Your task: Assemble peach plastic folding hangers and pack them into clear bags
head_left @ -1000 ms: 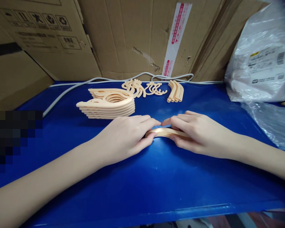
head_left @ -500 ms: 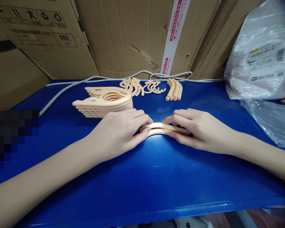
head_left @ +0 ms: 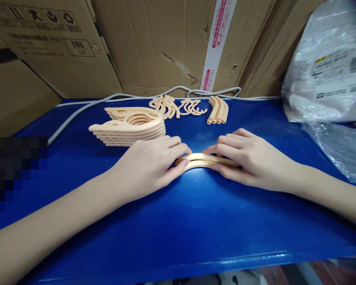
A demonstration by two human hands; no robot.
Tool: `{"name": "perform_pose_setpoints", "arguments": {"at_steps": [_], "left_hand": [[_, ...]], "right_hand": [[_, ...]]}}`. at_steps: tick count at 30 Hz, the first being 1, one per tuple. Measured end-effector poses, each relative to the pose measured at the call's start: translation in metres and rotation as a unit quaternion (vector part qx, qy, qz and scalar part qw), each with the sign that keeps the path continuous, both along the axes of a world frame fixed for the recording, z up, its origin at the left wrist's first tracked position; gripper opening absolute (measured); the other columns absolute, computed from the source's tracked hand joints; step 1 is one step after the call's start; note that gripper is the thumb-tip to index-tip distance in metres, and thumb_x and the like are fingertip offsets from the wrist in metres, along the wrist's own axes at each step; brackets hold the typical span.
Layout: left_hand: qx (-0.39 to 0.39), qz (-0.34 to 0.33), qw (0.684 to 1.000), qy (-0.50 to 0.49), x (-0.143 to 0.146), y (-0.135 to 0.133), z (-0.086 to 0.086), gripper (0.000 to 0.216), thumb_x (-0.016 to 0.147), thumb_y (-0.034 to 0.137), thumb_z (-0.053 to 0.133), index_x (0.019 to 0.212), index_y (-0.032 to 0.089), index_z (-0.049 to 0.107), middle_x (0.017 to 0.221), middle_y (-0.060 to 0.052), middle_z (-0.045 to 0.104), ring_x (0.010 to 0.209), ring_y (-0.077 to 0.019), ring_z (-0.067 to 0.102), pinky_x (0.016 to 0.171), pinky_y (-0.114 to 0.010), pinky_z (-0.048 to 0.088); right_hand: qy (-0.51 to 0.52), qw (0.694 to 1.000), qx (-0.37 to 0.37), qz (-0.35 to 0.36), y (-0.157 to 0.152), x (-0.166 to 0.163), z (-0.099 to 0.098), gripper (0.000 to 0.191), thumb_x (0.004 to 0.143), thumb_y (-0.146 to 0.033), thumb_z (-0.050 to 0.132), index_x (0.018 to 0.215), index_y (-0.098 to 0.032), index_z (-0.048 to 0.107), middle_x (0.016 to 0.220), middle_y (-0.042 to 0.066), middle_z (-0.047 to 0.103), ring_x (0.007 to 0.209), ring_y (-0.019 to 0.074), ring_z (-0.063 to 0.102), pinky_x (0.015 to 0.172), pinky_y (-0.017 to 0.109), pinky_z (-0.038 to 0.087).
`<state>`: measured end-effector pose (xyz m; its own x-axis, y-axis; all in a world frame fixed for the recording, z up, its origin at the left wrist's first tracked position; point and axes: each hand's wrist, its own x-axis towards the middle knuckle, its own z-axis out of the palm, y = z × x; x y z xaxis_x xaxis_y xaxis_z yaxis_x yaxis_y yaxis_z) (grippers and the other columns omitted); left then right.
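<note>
Both my hands grip a curved peach plastic hanger piece [head_left: 206,160] that lies on the blue table [head_left: 178,221]. My left hand [head_left: 150,165] pinches its left end between thumb and fingers. Its right end sits under the closed fingers of my right hand [head_left: 249,160]. The piece looks like two curved arms lying close together. Behind my left hand is a stack of the same peach hanger parts [head_left: 129,126]. Further back lie small peach hooks [head_left: 178,107] and a few short curved strips [head_left: 218,109].
Cardboard boxes [head_left: 166,43] stand along the table's back edge, with a grey cable [head_left: 86,111] running in front of them. White and clear plastic bags [head_left: 329,71] take up the right rear corner. A blurred dark patch is at the left edge.
My hands slid slightly apart, so more of the curved piece shows between them, now seen as two arms. The view shifted a little.
</note>
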<state>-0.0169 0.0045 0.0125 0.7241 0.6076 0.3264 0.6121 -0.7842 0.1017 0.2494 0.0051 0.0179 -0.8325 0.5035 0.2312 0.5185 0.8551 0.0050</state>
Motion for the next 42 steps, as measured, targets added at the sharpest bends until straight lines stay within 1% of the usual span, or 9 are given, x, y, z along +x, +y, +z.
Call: {"name": "perform_pose_setpoints", "arguments": {"at_steps": [11, 18, 20, 23, 25, 28, 31, 38, 42], "left_hand": [[-0.003, 0.003, 1.0, 0.017, 0.003, -0.001, 0.001, 0.028, 0.104, 0.032, 0.047, 0.114, 0.021, 0.071, 0.094, 0.0, 0.068, 0.082, -0.018, 0.067, 0.057, -0.029, 0.039], [-0.007, -0.001, 1.0, 0.023, 0.003, -0.001, 0.002, 0.032, 0.106, 0.034, 0.042, 0.112, 0.019, 0.07, 0.097, -0.002, 0.069, 0.085, -0.0193, 0.067, 0.06, -0.029, 0.04], [-0.012, 0.005, 1.0, 0.018, 0.003, -0.002, 0.003, 0.03, 0.105, 0.038, 0.046, 0.112, 0.019, 0.068, 0.097, -0.002, 0.069, 0.085, -0.0194, 0.066, 0.06, -0.029, 0.039], [-0.02, 0.009, 1.0, 0.02, 0.003, -0.003, 0.003, 0.031, 0.1, 0.045, 0.056, 0.114, 0.02, 0.067, 0.097, -0.001, 0.067, 0.084, -0.0195, 0.065, 0.059, -0.029, 0.038], [-0.023, 0.007, 0.999, 0.023, 0.004, -0.004, 0.003, 0.032, 0.098, 0.046, 0.058, 0.115, 0.02, 0.067, 0.097, -0.001, 0.067, 0.084, -0.0196, 0.065, 0.058, -0.029, 0.037], [-0.024, 0.006, 0.999, 0.024, 0.004, -0.004, 0.003, 0.03, 0.098, 0.045, 0.057, 0.115, 0.021, 0.066, 0.095, 0.0, 0.066, 0.082, -0.0187, 0.064, 0.058, -0.029, 0.037], [-0.019, 0.005, 0.999, 0.026, 0.003, -0.004, 0.001, 0.028, 0.099, 0.041, 0.056, 0.115, 0.021, 0.066, 0.096, 0.0, 0.065, 0.083, -0.0179, 0.064, 0.057, -0.028, 0.037], [-0.035, 0.001, 0.999, 0.015, 0.007, -0.005, 0.002, 0.019, 0.099, 0.032, 0.054, 0.108, 0.021, 0.066, 0.095, 0.001, 0.065, 0.078, -0.0147, 0.062, 0.055, -0.027, 0.036], [-0.067, 0.007, 0.998, 0.006, 0.009, -0.006, 0.003, 0.017, 0.097, 0.031, 0.054, 0.105, 0.021, 0.065, 0.094, 0.001, 0.064, 0.075, -0.014, 0.06, 0.057, -0.026, 0.036]], "right_hand": [[-0.002, 1.0, 0.015, 0.0, 0.0, 0.001, 0.001, 0.031, 0.106, -0.033, 0.044, 0.116, -0.015, 0.067, 0.092, 0.007, 0.068, 0.082, 0.0208, 0.063, 0.08, 0.037, 0.036], [-0.011, 1.0, 0.01, -0.007, 0.0, 0.0, 0.002, 0.033, 0.106, -0.035, 0.042, 0.113, -0.016, 0.068, 0.091, 0.007, 0.07, 0.081, 0.0217, 0.064, 0.08, 0.039, 0.038], [-0.003, 1.0, 0.021, -0.014, 0.0, 0.001, 0.004, 0.037, 0.108, -0.038, 0.04, 0.113, -0.015, 0.068, 0.092, 0.008, 0.071, 0.082, 0.0223, 0.065, 0.082, 0.039, 0.038], [0.006, 0.998, 0.045, -0.031, 0.002, 0.006, 0.011, 0.04, 0.109, -0.037, 0.036, 0.114, -0.014, 0.069, 0.096, 0.01, 0.074, 0.086, 0.0241, 0.066, 0.083, 0.041, 0.037], [0.005, 0.998, 0.053, -0.033, 0.003, 0.009, 0.016, 0.041, 0.108, -0.038, 0.037, 0.114, -0.014, 0.069, 0.098, 0.012, 0.074, 0.087, 0.0252, 0.067, 0.083, 0.042, 0.038], [0.002, 0.999, 0.039, -0.017, 0.002, 0.011, 0.02, 0.04, 0.105, -0.046, 0.044, 0.114, -0.015, 0.069, 0.098, 0.01, 0.074, 0.084, 0.0248, 0.067, 0.078, 0.041, 0.038], [-0.012, 1.0, 0.019, 0.0, 0.001, 0.01, 0.019, 0.038, 0.102, -0.049, 0.051, 0.114, -0.018, 0.068, 0.096, 0.008, 0.073, 0.083, 0.0237, 0.065, 0.077, 0.04, 0.039], [-0.031, 0.999, -0.02, 0.015, 0.001, 0.008, 0.012, 0.027, 0.105, -0.035, 0.048, 0.107, -0.017, 0.069, 0.092, 0.006, 0.071, 0.081, 0.0217, 0.062, 0.08, 0.039, 0.039], [-0.014, 0.998, -0.061, 0.013, 0.001, 0.009, 0.012, 0.024, 0.104, -0.033, 0.051, 0.108, -0.018, 0.069, 0.093, 0.005, 0.071, 0.081, 0.0203, 0.062, 0.079, 0.037, 0.04]]}}
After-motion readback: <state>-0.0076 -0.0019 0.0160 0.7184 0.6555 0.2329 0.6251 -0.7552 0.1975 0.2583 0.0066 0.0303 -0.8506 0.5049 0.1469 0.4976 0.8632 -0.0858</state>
